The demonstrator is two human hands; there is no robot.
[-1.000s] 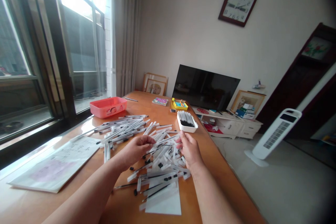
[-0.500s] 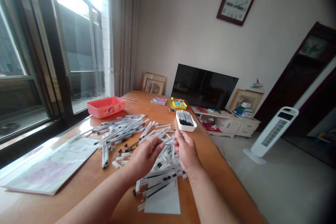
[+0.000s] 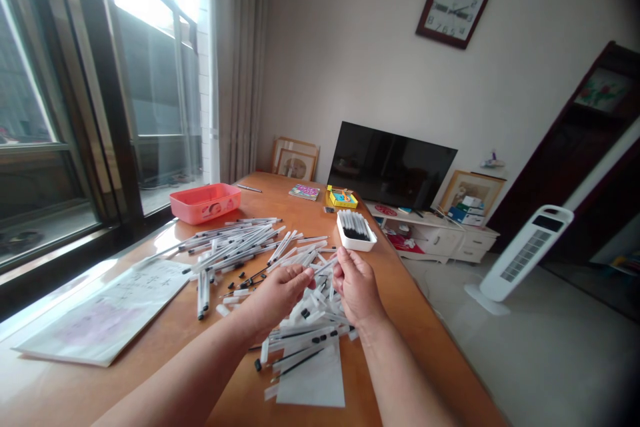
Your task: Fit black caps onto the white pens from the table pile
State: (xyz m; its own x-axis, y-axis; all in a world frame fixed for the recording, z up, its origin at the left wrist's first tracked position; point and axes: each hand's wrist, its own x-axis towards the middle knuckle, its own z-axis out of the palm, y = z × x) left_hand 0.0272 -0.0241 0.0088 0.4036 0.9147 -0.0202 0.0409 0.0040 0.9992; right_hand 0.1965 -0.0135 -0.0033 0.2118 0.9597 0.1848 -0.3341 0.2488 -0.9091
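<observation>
Head view, from left to right: on the brown wooden table (image 3: 235, 403), at the near left, lies a white paper booklet (image 3: 103, 320) with dark writing. Farther stands a pink-red rectangular plastic box (image 3: 203, 212). Right of it is a loose heap of thin clear pens (image 3: 235, 243) with black ends. The left hand (image 3: 280, 290) has thumb and fingers pinched on one end of a slim translucent plastic tube (image 3: 324, 266), above scattered pen parts (image 3: 313, 328). The right hand (image 3: 356, 282) pinches its other end. Just beyond, a white plastic tray (image 3: 361, 245) holds more black-ended pens (image 3: 354, 221)
</observation>
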